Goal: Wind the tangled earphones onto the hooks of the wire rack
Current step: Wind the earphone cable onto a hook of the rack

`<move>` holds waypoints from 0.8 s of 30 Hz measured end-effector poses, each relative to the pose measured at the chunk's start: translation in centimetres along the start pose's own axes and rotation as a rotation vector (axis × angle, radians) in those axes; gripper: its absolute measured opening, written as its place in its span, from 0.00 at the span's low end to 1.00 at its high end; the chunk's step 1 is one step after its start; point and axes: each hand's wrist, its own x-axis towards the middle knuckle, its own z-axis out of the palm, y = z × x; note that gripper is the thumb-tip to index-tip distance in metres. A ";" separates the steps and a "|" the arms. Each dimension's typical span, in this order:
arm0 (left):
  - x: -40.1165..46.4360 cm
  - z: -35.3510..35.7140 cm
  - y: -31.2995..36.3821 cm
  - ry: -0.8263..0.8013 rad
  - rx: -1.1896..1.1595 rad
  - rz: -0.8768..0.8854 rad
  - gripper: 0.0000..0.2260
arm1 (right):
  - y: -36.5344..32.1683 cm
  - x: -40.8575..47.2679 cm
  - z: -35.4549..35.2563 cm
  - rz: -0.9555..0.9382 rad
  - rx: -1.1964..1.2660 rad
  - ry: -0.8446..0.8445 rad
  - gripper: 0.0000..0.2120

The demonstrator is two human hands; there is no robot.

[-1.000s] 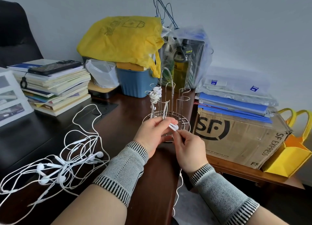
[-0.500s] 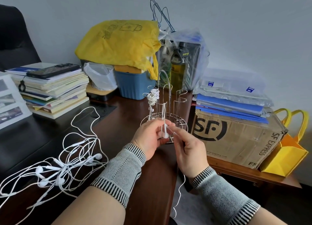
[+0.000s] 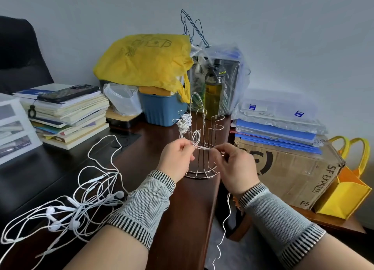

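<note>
Winding is mid-step at frame centre: left hand (image 3: 178, 160) and right hand (image 3: 232, 166) each pinch one earphone cord (image 3: 203, 147) before the wire rack (image 3: 202, 140), one hook (image 3: 185, 121) already wound; next, loop it onto a free hook, the tangle (image 3: 77, 207) remaining lower left.

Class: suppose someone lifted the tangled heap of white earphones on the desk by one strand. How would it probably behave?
The tangled earphones would probably sag limply; the thin cords lie in loose loops. Other strands would likely drag along, since the cords cross many times. The heap looks light, so it should slide easily on the smooth desk.
</note>
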 end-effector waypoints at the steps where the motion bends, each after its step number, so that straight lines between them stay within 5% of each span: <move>1: 0.1 -0.1 0.2 0.006 0.007 0.010 0.10 | 0.0 0.4 -0.2 0.015 -0.005 -0.018 0.10; 8: 0.2 -0.3 -1.0 -0.163 -0.113 0.023 0.10 | 0.5 1.3 -1.2 0.100 0.133 -0.088 0.09; 11: 0.3 -0.7 -1.4 -0.255 0.031 0.076 0.10 | 0.8 1.2 -1.5 0.130 0.178 -0.096 0.10; 16: 0.8 -1.4 -1.1 -0.019 0.094 0.107 0.13 | 0.5 1.5 -1.8 0.097 0.163 -0.178 0.12; 24: 1.1 -0.2 -0.3 0.079 0.058 0.063 0.13 | -0.6 2.3 -1.8 0.201 0.328 -0.216 0.09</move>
